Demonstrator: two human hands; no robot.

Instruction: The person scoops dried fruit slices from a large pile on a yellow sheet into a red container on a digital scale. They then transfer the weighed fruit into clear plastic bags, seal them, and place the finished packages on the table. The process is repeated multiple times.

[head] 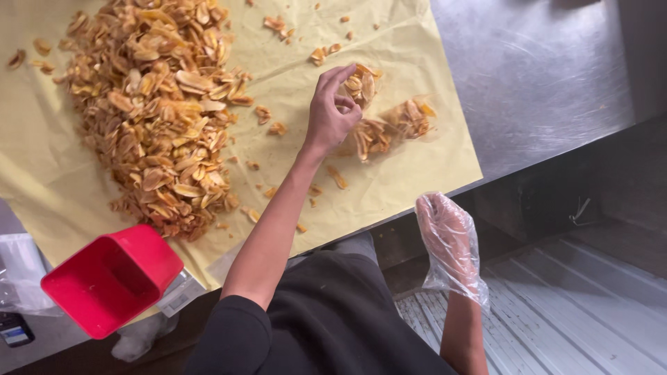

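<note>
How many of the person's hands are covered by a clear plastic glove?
1. The right hand, off the table's edge at lower right, wears the glove. The left hand is bare, its fingers on a clear bag of chips on yellow paper.

A few banana chips (361,83) are pinched at the left hand (330,114) fingers (342,75) — the big chip pile (156,111) lies beyond them on yellow paper (417,180); the gloved right hand (450,239) is held off the counter (535,76).

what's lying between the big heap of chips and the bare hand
In the head view, yellow paper with a few loose chips lies between the big heap and the left hand.
</note>
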